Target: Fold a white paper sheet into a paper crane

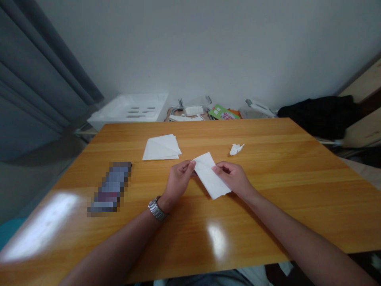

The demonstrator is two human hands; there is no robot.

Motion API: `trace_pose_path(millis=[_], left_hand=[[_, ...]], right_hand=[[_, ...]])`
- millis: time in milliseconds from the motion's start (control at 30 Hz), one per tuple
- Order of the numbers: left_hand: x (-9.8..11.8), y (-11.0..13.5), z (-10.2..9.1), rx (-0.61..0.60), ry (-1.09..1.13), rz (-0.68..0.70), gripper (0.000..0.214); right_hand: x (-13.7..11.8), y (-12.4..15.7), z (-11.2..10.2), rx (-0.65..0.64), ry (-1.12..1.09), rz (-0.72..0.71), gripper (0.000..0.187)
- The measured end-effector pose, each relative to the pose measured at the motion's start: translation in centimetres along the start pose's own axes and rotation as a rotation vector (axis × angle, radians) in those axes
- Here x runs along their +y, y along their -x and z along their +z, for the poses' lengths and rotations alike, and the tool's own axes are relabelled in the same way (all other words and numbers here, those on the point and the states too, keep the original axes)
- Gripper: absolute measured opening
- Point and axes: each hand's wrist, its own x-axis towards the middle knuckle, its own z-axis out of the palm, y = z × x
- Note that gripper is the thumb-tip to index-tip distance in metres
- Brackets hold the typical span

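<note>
A folded white sheet of paper (210,176) is held just above the wooden table (253,234), between my two hands. My left hand (179,178), with a metal watch on its wrist, pinches the paper's upper left corner under the thumb. On the opposite edge, my right hand (233,176) grips it between thumb and curled fingers. The paper's lower edge looks torn and uneven. Beyond my left hand lie more white sheets (162,147), loosely stacked. A small crumpled piece of paper (236,149) rests past my right hand.
A blurred-out phone-like device (111,188) lies on the table's left. Behind the far edge are a white plastic tray (119,109), a green booklet (223,112) and assorted small items. Dark cloth (318,115) is heaped at the back right. A grey curtain (38,75) hangs at left.
</note>
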Motion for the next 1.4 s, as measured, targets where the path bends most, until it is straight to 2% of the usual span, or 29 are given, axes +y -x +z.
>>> trace_pose_path(millis=[300, 433, 533, 667, 967, 1100, 1267, 1400], left_hand=[[-0.4, 0.1, 0.1, -0.030, 0.111, -0.017, 0.046], [-1.1, -0.2, -0.1, -0.076, 0.165, -0.095, 0.049], [-1.3, -0.3, -0.1, -0.128, 0.163, -0.138, 0.045], [-1.5, -0.4, -0.2, -0.122, 0.153, -0.154, 0.038], [-0.8, -0.6, -0.9, -0.090, 0.007, -0.093, 0.032], [-0.8, -0.7, -0.8, -0.090, 0.029, -0.108, 0.032], [-1.3, -0.7, -0.7, -0.129, 0.148, -0.149, 0.037], [-1.5, -0.5, -0.6, -0.182, 0.146, -0.162, 0.038]], right_hand=[[0.0, 0.0, 0.1, -0.017, -0.007, -0.014, 0.035], [0.4, -0.1, 0.0, 0.009, -0.006, -0.010, 0.036], [0.6, -0.2, 0.1, 0.036, -0.041, -0.003, 0.038], [0.4, -0.1, 0.1, 0.037, -0.058, 0.018, 0.038], [0.1, -0.1, -0.1, -0.065, -0.038, -0.012, 0.034], [0.3, -0.1, -0.2, -0.128, -0.025, -0.033, 0.033], [0.6, -0.2, -0.2, -0.069, -0.026, -0.024, 0.034], [1.0, -0.3, -0.3, -0.001, -0.047, -0.015, 0.035]])
